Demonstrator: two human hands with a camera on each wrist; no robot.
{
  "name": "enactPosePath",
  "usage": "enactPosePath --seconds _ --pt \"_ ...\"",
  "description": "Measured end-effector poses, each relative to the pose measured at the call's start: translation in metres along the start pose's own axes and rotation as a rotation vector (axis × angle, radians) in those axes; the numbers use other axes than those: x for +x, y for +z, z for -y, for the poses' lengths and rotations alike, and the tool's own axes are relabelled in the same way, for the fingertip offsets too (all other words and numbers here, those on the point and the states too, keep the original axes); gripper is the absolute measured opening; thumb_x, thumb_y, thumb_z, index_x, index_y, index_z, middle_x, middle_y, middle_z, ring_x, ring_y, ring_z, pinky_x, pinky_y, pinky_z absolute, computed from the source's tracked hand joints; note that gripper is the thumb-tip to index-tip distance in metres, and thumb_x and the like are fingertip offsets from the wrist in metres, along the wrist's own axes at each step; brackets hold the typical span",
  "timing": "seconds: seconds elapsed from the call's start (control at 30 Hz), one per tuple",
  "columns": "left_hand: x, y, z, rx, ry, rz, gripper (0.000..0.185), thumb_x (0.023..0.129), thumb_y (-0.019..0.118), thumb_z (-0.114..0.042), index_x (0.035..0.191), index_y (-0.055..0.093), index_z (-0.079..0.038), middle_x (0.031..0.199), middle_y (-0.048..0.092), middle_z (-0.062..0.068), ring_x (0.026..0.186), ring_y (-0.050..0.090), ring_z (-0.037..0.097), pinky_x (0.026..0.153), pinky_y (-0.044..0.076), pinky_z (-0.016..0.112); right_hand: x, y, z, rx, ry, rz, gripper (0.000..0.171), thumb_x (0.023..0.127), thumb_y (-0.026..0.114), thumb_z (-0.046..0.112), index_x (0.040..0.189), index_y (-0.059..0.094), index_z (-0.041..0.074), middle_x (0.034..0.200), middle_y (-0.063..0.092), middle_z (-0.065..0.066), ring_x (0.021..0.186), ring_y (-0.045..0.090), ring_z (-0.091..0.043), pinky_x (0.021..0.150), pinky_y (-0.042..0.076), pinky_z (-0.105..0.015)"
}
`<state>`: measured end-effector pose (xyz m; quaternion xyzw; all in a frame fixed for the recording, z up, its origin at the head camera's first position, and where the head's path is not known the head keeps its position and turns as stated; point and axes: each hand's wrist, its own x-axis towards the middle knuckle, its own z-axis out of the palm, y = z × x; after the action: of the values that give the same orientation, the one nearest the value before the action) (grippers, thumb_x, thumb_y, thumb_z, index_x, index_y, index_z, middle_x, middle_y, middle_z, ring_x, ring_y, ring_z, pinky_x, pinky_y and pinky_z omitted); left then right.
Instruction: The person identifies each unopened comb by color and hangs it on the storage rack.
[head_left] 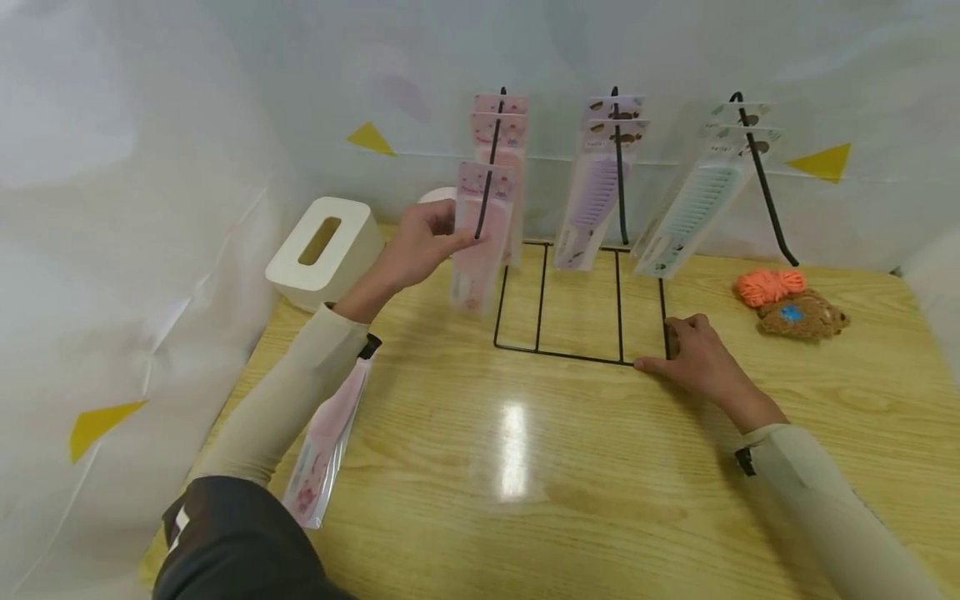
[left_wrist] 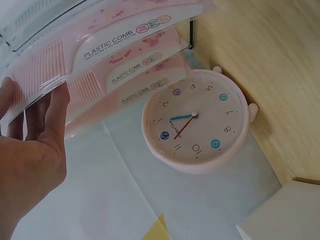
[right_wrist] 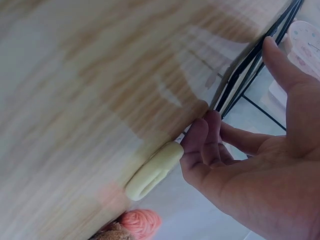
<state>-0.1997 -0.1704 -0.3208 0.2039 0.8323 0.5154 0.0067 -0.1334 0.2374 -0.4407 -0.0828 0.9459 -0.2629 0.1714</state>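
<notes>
My left hand (head_left: 425, 247) pinches the edge of a packaged pink comb (head_left: 474, 279) at the front end of the left hook of a black wire display rack (head_left: 558, 354). In the left wrist view, this comb (left_wrist: 42, 70) lies between thumb and fingers, with more pink combs (left_wrist: 135, 90) hung behind it. At the rack's front right corner, my right hand (head_left: 701, 358) grips the base wires, thumb on the front bar and fingers at the side. Packaged purple combs (head_left: 596, 196) hang from the middle hook, mint green ones (head_left: 701, 204) from the right hook.
Several packaged pink combs (head_left: 322, 450) lie under my left forearm. A white tissue box (head_left: 326, 250) and a pink clock (left_wrist: 195, 120) stand at the back left. Orange yarn (head_left: 768, 286) and a brown plush toy (head_left: 802, 315) sit to the right. A pale yellow loop (right_wrist: 155, 170) lies near my right fingers.
</notes>
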Motion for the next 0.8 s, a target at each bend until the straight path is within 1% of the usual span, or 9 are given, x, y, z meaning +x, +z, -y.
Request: enactPosePath --seconds 0.03,0.13,0.23,0.37,0.43,0.53,0.6,0.7,0.8 --pt "0.003 0.000 0.000 0.011 -0.009 -0.008 0.016 0.094 0.071 -0.015 0.085 0.066 -0.004 0.074 0.059 0.015 0.061 0.043 0.011 0.056 0.037 0.025 0.000 0.000 0.000 0.002 0.000 0.000 0.106 0.087 0.072 0.056 0.148 0.026 -0.018 0.130 0.032 -0.039 0.108 0.045 -0.051 0.087 0.043 -0.065" --pt "0.010 0.002 0.001 0.032 -0.039 -0.024 0.020 0.096 0.069 -0.016 0.082 0.063 -0.003 0.074 0.059 0.017 0.059 0.040 0.013 0.056 0.035 0.026 0.000 0.000 0.000 0.005 0.001 0.004 0.106 0.087 0.072 0.056 0.148 0.025 -0.018 0.131 0.032 -0.040 0.109 0.045 -0.051 0.088 0.043 -0.065" --pt "0.015 0.003 0.001 0.042 -0.064 -0.022 0.019 0.097 0.068 -0.018 0.087 0.065 -0.002 0.080 0.064 0.014 0.065 0.049 0.018 0.058 0.037 0.026 -0.001 0.000 0.000 0.002 0.002 0.005 0.106 0.087 0.071 0.056 0.148 0.026 -0.018 0.131 0.031 -0.040 0.110 0.045 -0.051 0.087 0.043 -0.065" --pt "0.019 0.003 0.003 0.016 -0.072 0.003 0.019 0.097 0.068 -0.023 0.100 0.069 -0.003 0.094 0.070 0.009 0.081 0.063 0.022 0.064 0.045 0.027 -0.001 0.001 0.000 -0.002 0.004 0.005 0.106 0.087 0.071 0.056 0.148 0.026 -0.018 0.131 0.032 -0.040 0.109 0.045 -0.052 0.086 0.044 -0.065" --pt "0.020 0.002 0.004 0.013 -0.061 0.010 0.021 0.097 0.068 -0.025 0.100 0.069 -0.005 0.094 0.070 0.009 0.083 0.063 0.021 0.066 0.046 0.027 -0.001 0.001 0.000 0.000 0.004 0.004 0.106 0.087 0.071 0.056 0.148 0.026 -0.018 0.131 0.032 -0.039 0.109 0.045 -0.051 0.087 0.044 -0.065" --pt "0.020 0.000 0.005 0.009 -0.046 0.015 0.022 0.096 0.070 -0.028 0.098 0.068 -0.006 0.093 0.069 0.008 0.082 0.062 0.020 0.067 0.046 0.029 -0.002 0.001 0.001 -0.001 0.001 0.001 0.105 0.087 0.072 0.055 0.147 0.026 -0.018 0.130 0.033 -0.039 0.109 0.046 -0.051 0.087 0.044 -0.065" --pt "0.020 -0.002 0.006 0.004 -0.040 0.011 0.022 0.094 0.072 -0.027 0.097 0.066 -0.006 0.093 0.067 0.007 0.084 0.062 0.020 0.071 0.047 0.029 -0.002 0.001 0.002 -0.002 0.001 0.001 0.105 0.087 0.072 0.055 0.147 0.026 -0.018 0.130 0.033 -0.038 0.109 0.046 -0.050 0.087 0.044 -0.064" --pt "0.017 -0.005 0.009 -0.013 -0.050 0.010 0.022 0.092 0.074 -0.023 0.101 0.064 -0.005 0.098 0.066 0.008 0.092 0.063 0.021 0.080 0.051 0.031 -0.002 0.001 0.001 -0.004 0.004 0.004 0.106 0.087 0.071 0.056 0.148 0.026 -0.018 0.130 0.033 -0.039 0.108 0.046 -0.051 0.086 0.044 -0.064" --pt "0.009 -0.010 0.012 -0.022 -0.069 0.009 0.026 0.092 0.074 -0.019 0.109 0.063 -0.004 0.107 0.064 0.009 0.101 0.061 0.022 0.089 0.052 0.036 -0.002 0.001 0.001 -0.005 0.008 0.007 0.107 0.087 0.071 0.056 0.148 0.025 -0.018 0.131 0.032 -0.039 0.109 0.046 -0.051 0.087 0.044 -0.065"
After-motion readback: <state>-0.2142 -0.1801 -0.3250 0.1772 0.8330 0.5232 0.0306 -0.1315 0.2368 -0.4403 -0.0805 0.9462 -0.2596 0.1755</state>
